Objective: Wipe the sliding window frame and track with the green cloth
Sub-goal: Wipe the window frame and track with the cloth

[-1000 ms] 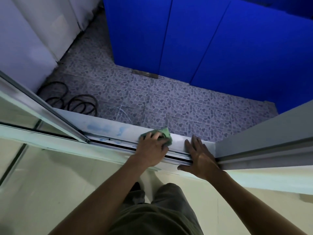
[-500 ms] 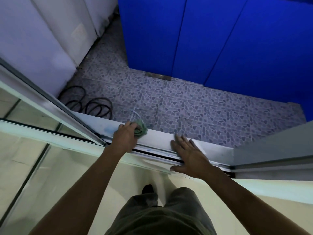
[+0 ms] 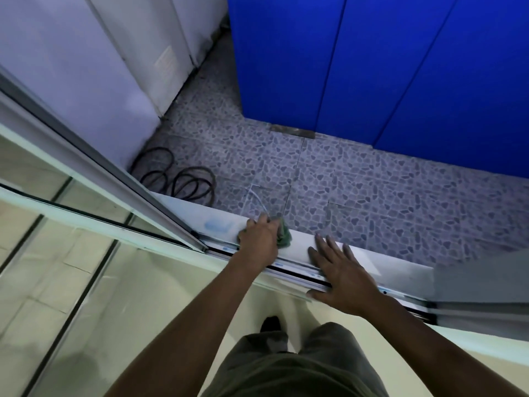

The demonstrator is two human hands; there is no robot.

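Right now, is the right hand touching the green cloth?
Apart. The head view shows bare white sill between the right hand and the green cloth, which the left hand grips.

We see the white sill [image 3: 300,242] carrying the green cloth [image 3: 284,237] under the left hand [image 3: 259,239]; the right hand [image 3: 340,273] lies flat across sill and track [image 3: 289,267].

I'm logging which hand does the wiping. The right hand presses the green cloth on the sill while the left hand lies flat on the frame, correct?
Not quite: the hands are swapped. The head view shows the left hand pressing the green cloth on the sill, while the right hand lies flat on the frame.
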